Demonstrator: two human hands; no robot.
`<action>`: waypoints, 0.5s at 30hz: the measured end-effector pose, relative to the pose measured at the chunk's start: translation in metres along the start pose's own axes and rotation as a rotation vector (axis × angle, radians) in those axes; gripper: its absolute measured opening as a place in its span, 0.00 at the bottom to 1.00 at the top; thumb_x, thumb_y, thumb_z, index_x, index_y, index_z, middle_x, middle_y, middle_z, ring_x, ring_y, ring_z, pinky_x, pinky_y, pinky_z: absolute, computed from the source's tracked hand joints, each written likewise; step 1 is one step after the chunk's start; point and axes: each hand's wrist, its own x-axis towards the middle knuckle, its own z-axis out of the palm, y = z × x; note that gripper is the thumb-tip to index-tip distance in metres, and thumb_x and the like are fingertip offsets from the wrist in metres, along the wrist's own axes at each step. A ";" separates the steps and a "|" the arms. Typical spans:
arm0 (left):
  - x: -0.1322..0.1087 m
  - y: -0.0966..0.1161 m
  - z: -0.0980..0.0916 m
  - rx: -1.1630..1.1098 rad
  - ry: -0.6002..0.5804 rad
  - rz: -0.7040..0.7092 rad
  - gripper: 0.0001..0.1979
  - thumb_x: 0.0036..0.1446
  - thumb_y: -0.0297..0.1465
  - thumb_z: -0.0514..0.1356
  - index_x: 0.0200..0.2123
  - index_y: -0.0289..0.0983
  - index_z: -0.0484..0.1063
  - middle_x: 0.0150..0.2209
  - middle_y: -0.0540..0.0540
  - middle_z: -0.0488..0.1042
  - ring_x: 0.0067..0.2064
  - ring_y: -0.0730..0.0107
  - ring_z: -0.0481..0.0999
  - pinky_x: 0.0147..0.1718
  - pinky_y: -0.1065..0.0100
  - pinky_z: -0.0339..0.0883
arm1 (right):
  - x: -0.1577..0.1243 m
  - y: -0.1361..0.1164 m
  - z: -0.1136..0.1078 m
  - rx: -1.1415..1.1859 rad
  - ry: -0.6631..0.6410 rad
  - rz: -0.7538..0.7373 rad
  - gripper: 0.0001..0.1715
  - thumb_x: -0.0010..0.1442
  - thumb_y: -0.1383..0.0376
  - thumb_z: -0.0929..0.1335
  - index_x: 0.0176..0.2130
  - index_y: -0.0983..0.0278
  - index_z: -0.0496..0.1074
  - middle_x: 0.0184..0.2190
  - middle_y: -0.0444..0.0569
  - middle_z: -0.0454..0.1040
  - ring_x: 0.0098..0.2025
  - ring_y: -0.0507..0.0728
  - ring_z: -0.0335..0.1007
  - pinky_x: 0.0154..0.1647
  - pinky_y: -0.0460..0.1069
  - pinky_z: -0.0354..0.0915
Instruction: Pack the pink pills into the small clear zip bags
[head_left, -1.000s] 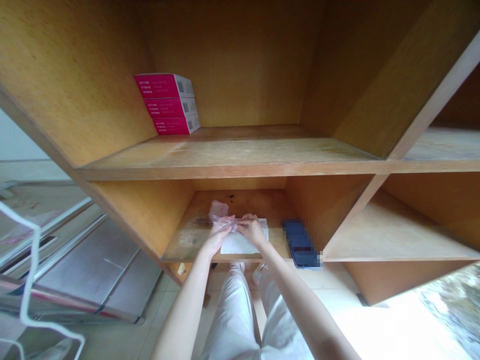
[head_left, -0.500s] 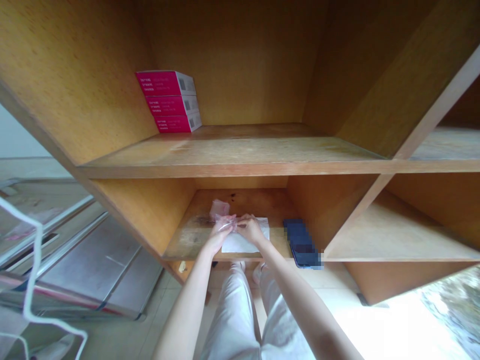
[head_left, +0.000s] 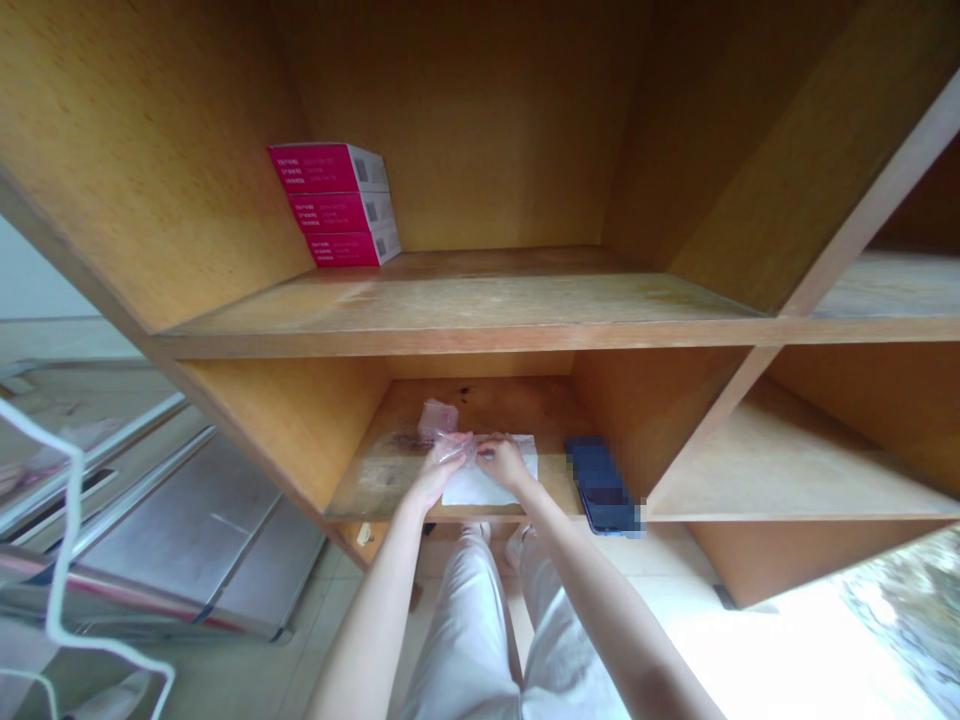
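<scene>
1. The clear plastic bag is at the hub of the clock, with 12 o'clock toward the top of the view; it is held up near the middle of the lower shelf.
2. The left hand, at 7 o'clock, grasps the crumpled, shiny film of the bag, its fingers curled around the near side.
3. The right hand, between 3 and 4 o'clock, has its fingertips drawn together by the bag's edge; whether they pinch the film is too small to tell.
4. A pink-tinted transparent packet lies on the shelf at 11 o'clock, just beyond the left fingers.
5. A white sheet of paper lies flat at 5 o'clock, partly under the hands.
6. A dark blue phone-like object, partly pixelated, lies between 3 and 4 o'clock, its near end jutting past the shelf's front edge.
7. On the upper shelf, well apart at 11 o'clock, three magenta boxes with white ends form a stack near the left wall.
8. The person's legs, in pale trousers, are at 6 o'clock.
9. A bent white rod is far off at 8 o'clock.
</scene>
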 end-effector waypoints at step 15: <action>0.000 0.003 0.000 -0.057 0.031 0.015 0.18 0.42 0.26 0.63 0.41 0.36 0.69 0.50 0.41 0.68 0.53 0.61 0.64 0.52 0.61 0.52 | -0.003 -0.003 -0.005 0.091 0.072 0.044 0.09 0.50 0.71 0.64 0.25 0.62 0.73 0.26 0.47 0.74 0.34 0.55 0.67 0.41 0.49 0.58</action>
